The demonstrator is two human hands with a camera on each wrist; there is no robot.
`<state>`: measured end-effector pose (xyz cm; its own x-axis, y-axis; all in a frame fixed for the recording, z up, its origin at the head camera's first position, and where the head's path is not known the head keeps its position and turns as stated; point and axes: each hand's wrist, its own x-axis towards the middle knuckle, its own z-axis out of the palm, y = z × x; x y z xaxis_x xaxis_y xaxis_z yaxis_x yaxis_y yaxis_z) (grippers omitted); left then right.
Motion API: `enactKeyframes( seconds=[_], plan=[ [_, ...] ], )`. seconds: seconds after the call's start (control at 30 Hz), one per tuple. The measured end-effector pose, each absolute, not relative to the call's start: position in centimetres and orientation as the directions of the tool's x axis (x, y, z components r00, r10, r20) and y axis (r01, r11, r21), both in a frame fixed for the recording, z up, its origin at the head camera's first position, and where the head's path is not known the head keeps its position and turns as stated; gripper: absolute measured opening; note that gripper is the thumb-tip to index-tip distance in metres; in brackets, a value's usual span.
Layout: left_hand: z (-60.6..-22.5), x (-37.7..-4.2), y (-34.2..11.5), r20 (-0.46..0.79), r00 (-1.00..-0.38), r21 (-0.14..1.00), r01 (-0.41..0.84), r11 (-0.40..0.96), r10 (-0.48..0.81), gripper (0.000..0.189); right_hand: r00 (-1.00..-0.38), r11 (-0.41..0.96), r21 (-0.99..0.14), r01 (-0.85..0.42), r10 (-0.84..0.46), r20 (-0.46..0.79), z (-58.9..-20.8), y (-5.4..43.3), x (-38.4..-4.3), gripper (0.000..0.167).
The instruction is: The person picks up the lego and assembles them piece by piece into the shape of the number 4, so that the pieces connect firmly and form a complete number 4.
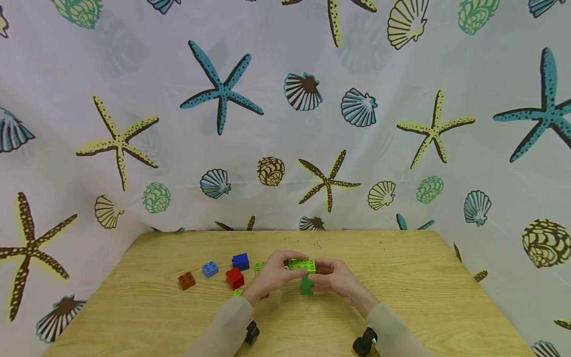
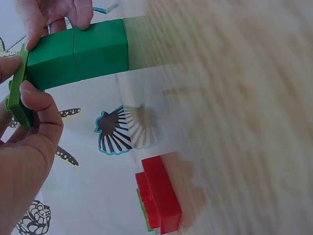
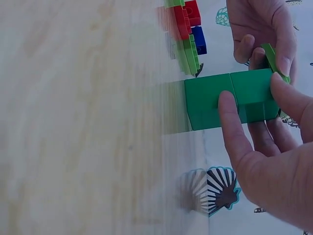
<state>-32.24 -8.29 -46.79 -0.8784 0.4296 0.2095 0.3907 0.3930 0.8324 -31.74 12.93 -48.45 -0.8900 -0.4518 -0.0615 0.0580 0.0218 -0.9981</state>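
Two dark green toy bricks [image 1: 307, 285] are stacked upright on the wooden table. A flat light green brick [image 1: 302, 265] with studs up lies across the top of the stack, extending toward the left. My left hand [image 1: 273, 271] pinches this flat brick between thumb and fingers. Steadying the tower from the right, my right hand [image 1: 340, 280] has its thumb and fingers on opposite sides of the dark green bricks. In the right wrist view, one fingertip presses near the seam between the dark green bricks [image 3: 208, 100], another lies at the upper end.
Left of the tower lie a brown brick [image 1: 186, 280], a light blue brick [image 1: 210, 269], a blue brick [image 1: 240, 261] and a red brick [image 1: 235, 278]. A light green brick [image 1: 259, 267] and another red brick [image 2: 164, 196] are partly hidden by my left arm in the head view.
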Motion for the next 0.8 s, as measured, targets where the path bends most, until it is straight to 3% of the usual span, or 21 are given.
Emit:
enactKeyframes(
  seconds=[0.37, 0.8],
  plan=[
    [-47.21, -32.13, -8.35, 0.235, -0.875, 0.826, 0.410, 0.387, 0.424, 0.034, -0.882, 0.012, -0.998, 0.054, -0.468, -0.053, -48.64, 13.01, -31.88, 0.056],
    [-47.12, -32.50, -8.34, 0.179, -0.896, 0.843, 0.352, 0.406, 0.406, 0.032, -0.887, -0.007, -0.997, 0.072, -0.458, -0.061, -47.94, 12.87, -31.45, 0.057]
  ],
)
